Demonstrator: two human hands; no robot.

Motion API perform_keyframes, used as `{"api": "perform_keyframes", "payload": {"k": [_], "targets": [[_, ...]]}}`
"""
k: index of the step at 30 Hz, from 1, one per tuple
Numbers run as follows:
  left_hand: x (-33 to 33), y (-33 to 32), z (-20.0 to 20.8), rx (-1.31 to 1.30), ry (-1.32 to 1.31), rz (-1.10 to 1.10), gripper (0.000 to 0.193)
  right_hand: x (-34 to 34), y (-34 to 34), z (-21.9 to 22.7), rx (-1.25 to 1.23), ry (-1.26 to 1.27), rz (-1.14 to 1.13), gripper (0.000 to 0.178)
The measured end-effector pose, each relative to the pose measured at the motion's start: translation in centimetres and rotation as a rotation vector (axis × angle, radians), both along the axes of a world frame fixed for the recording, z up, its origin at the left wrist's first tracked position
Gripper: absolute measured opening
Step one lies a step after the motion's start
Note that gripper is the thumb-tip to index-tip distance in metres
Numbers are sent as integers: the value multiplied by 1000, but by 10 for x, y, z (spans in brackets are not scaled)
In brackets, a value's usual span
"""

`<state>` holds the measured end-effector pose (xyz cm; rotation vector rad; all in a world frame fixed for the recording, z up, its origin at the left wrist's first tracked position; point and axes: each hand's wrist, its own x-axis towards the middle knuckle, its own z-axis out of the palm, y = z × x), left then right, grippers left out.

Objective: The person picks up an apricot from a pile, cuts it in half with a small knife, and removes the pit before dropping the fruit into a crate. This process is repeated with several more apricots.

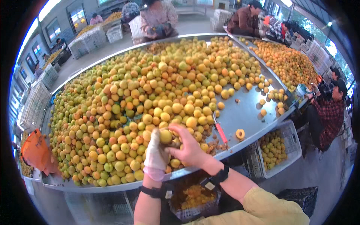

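My left hand (pixel 155 154), in a whitish glove, is closed around a yellow apricot (pixel 165 136) at the near edge of the heap. From the other side my bare right hand (pixel 188 147) curls its fingers and thumb against the same fruit. Part of what lies between the palms is hidden by the fingers. Beyond and left of both hands spreads a big pile of yellow, orange and greenish apricots (pixel 123 112). To their right, a red-handled tool (pixel 221 131) with a curved metal end lies on the metal table (pixel 245 108), beside a cut apricot half (pixel 240 134).
An orange bucket (pixel 37 152) stands at the table's left end. Below the near edge are a white crate (pixel 296 146) of apricots and a container of orange fruit pieces (pixel 195 198). Several people work around, one across the table (pixel 161 18). Small scraps lie along the near rim.
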<state>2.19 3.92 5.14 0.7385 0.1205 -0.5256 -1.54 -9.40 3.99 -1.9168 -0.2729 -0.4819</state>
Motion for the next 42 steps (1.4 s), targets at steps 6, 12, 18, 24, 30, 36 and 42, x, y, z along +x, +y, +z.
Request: {"api": "perform_keyframes", "payload": {"k": [6,12,18,24,30,36,42], "targets": [[10,-5,-6,31,32,-25,51,7,-15,10,525,253,38,35],[10,-3,-10,21,67,42,50,11,-9,-2,222,58,26,34],[-2,-7,-1,38,-3,93,49,8,2,-1,18,-101,3,46],[2,-4,-10,-17,-92,27,47,6,3,-4,-15,-146,-71,52],[-2,-1,-11,-175,31,-10,41,9,-1,4,-47,-149,-111,59],[4,1,-39,38,-155,25,35,9,-3,6,100,-11,57,63],[-5,-5,-5,-78,107,-67,41,5,-9,-1,-13,-15,49,60]]}}
